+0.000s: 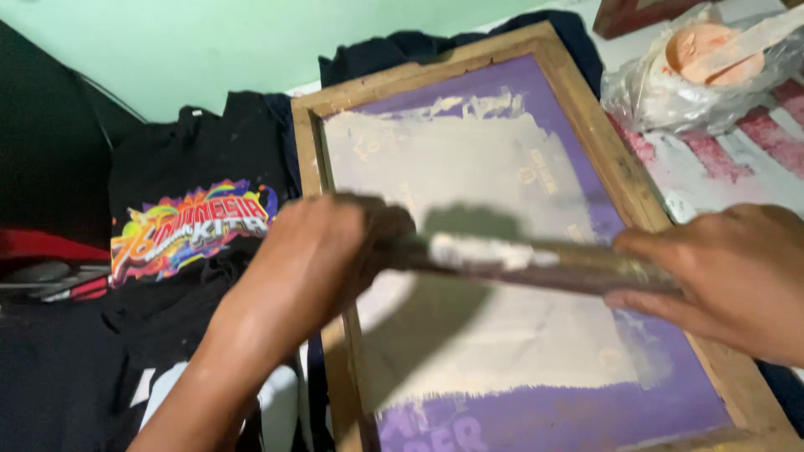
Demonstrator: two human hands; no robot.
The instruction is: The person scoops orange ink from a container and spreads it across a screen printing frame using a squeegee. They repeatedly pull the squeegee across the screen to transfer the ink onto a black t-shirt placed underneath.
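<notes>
Head view: both hands, left hand [314, 251] and right hand [720, 272], clenched on squeegee [536, 261], mid-frame. White ink [469, 176] already spread over most of purple screen [553, 418]; bottom strip bare.

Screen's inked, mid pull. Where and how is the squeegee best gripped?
Probably at its two bare ends, from above. The squeegee lies crosswise over the wooden frame, white ink caked along its middle; the left hand and right hand already clasp one end each.
</notes>
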